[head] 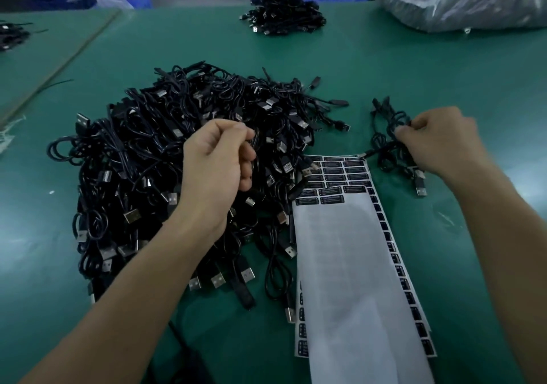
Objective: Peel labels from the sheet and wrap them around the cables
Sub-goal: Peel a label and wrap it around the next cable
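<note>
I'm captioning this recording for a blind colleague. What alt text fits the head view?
A person's right hand grips a small bunch of black cables on a green table, just right of a partly used label sheet. The left hand, fingers curled, hangs over a large pile of black USB cables; whether it holds one is unclear.

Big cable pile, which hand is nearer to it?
Left. The left hand is over the big cable pile; the right hand is off to its right, gripping a small cable bunch.
</note>
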Available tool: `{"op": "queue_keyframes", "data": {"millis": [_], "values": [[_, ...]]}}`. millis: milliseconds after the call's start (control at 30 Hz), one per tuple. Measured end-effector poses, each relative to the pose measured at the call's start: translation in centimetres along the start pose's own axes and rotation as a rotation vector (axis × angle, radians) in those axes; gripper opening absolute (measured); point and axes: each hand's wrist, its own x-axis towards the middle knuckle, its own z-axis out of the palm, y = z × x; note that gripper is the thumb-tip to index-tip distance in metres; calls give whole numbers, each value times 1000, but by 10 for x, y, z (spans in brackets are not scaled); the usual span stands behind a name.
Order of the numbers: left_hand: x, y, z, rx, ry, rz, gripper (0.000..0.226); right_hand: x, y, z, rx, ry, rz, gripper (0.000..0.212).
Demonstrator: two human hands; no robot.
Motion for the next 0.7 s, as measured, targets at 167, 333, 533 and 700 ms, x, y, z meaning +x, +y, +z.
{"op": "queue_keyframes", "data": {"millis": [167, 333, 533, 700], "values": [[3, 0, -3, -59, 41, -8, 24, 0, 1, 9, -161, 71, 62, 28], [4, -4, -2, -39, 44, 3, 23, -20, -23, 21, -124, 161, -142, 35], [5, -6, -1, 1, 50, 17, 23, -44, -90, 62, 103, -86, -401, 33], [5, -6, -1, 13, 56, 17, 23, -40, -107, 84, 161, -93, -248, 31]]}}
